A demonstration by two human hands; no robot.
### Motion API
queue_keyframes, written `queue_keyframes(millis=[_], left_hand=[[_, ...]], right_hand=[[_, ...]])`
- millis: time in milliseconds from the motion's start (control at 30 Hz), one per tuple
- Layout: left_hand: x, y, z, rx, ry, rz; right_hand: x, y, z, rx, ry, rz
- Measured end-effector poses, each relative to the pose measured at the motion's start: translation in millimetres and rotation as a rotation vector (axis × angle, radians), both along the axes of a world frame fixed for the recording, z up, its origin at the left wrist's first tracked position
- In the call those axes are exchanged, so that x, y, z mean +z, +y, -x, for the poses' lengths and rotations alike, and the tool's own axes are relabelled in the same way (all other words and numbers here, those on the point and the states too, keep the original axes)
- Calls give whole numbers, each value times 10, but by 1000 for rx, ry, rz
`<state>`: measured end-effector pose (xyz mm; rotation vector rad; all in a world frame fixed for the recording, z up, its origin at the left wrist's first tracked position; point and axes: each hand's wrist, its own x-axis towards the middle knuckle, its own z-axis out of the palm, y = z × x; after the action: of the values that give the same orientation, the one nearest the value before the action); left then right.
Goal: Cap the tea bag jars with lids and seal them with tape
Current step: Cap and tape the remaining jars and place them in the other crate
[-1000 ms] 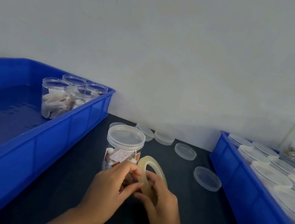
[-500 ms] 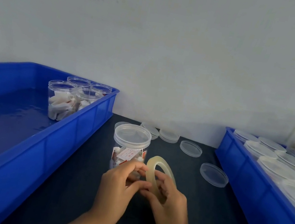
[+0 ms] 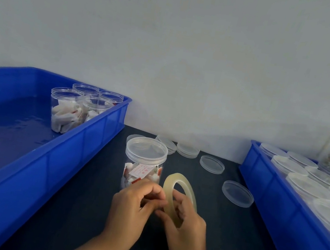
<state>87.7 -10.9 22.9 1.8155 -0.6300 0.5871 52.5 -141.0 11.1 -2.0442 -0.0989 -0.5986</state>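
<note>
A clear jar of tea bags (image 3: 142,169) stands upright on the dark table, with a clear lid (image 3: 146,149) on top. Just in front of it, my right hand (image 3: 185,223) holds a roll of clear tape (image 3: 179,190) on edge, fingers through its hole. My left hand (image 3: 134,205) is at the roll's left rim with curled fingertips picking at the tape. Both hands hide the jar's lower front.
A blue bin (image 3: 47,161) at left holds several open jars of tea bags (image 3: 67,112) in its far corner. A second blue bin (image 3: 289,215) at right is filled with lidded jars (image 3: 309,186). Several loose lids (image 3: 236,193) lie on the table behind and right of the jar.
Both hands stay at the tape roll, fingers shifting slightly along its left rim. The view has shifted a little; the jar stays put.
</note>
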Motion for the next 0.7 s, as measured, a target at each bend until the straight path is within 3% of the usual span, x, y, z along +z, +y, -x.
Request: queue_keyframes(millis=[500,700], left_hand=[[-9,-15,36,91,-123,-102],[42,27,59,-7,25,-7]], right_hand=[[28,70,28,-41,-50,-29],[57,38,66,1,-41,-86]])
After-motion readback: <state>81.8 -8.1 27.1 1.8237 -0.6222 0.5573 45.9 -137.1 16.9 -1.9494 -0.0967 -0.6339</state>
